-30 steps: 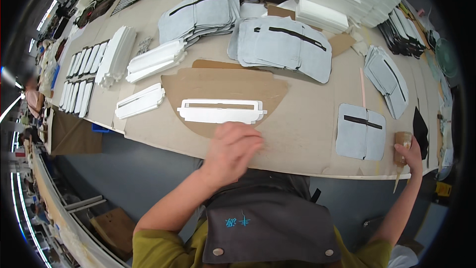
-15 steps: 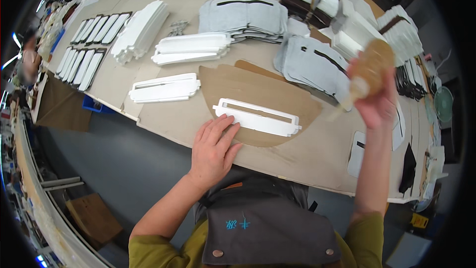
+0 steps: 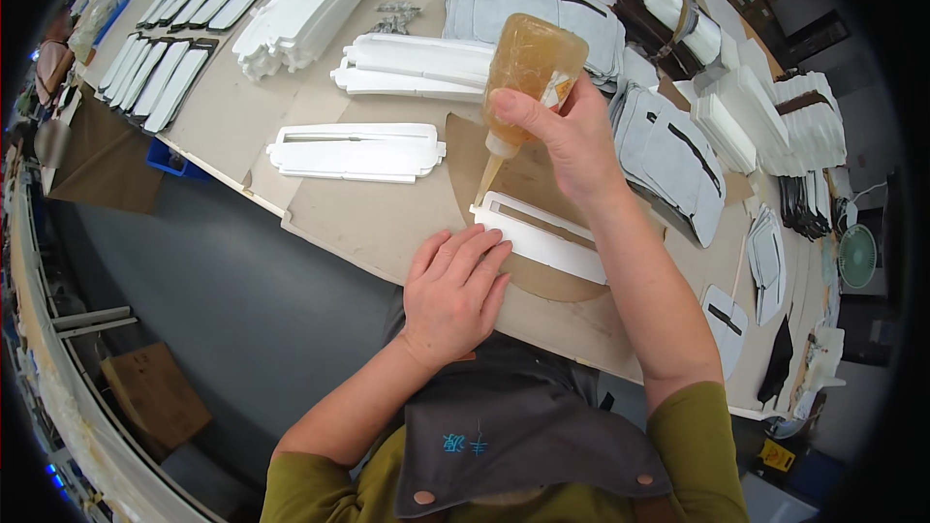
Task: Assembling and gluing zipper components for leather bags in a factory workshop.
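Observation:
My right hand (image 3: 572, 136) is wrapped round an amber squeeze bottle (image 3: 533, 63), tipped upside down. Its narrow nozzle points at the left end of a white slotted frame piece (image 3: 542, 249); whether any liquid comes out is too small to tell. That piece lies on a brown sheet (image 3: 523, 169) near the table's front edge. With fingers stretched out, my left hand (image 3: 455, 295) rests its fingertips on the piece's front left edge. Left of it lies another short stack of white slotted pieces (image 3: 354, 153).
More white pieces are stacked behind (image 3: 417, 66) and in a tall pile (image 3: 305, 10). Grey fabric panels (image 3: 668, 150) with dark strips lie at the right. Dark-framed pieces (image 3: 155, 82) stand in rows at the far left. The table edge (image 3: 320, 232) runs in front.
My right hand has swung the bottle left and down, bringing its nozzle to the white piece's left end. My left hand stays on the piece. The whole view has shifted somewhat.

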The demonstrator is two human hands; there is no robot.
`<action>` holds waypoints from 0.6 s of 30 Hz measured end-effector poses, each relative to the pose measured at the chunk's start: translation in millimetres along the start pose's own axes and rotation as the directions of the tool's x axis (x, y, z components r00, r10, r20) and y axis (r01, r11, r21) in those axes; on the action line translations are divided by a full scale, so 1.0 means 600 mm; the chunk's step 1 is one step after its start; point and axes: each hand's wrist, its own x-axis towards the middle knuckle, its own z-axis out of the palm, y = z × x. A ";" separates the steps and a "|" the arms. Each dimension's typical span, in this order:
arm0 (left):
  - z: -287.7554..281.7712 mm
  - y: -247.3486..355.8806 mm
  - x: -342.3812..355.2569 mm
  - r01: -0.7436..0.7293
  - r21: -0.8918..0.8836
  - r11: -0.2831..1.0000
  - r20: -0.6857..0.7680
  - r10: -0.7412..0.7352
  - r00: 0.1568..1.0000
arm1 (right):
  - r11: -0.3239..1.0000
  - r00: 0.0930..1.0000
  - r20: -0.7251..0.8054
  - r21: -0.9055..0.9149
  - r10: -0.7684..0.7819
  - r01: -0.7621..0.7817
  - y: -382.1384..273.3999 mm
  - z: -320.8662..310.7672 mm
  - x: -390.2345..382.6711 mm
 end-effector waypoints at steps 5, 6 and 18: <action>-0.001 0.000 0.002 0.010 -0.016 1.000 0.013 -0.010 1.000 | 0.999 1.000 0.017 -0.034 -0.001 0.002 0.004 -0.010 0.006; -0.002 0.001 0.002 0.015 -0.005 1.000 0.010 -0.015 1.000 | 0.999 1.000 0.017 -0.035 0.002 -0.002 0.002 -0.015 0.008; -0.002 0.003 0.004 0.017 0.010 1.000 0.019 -0.017 1.000 | 0.999 0.995 0.088 0.016 0.046 -0.047 0.003 -0.030 0.011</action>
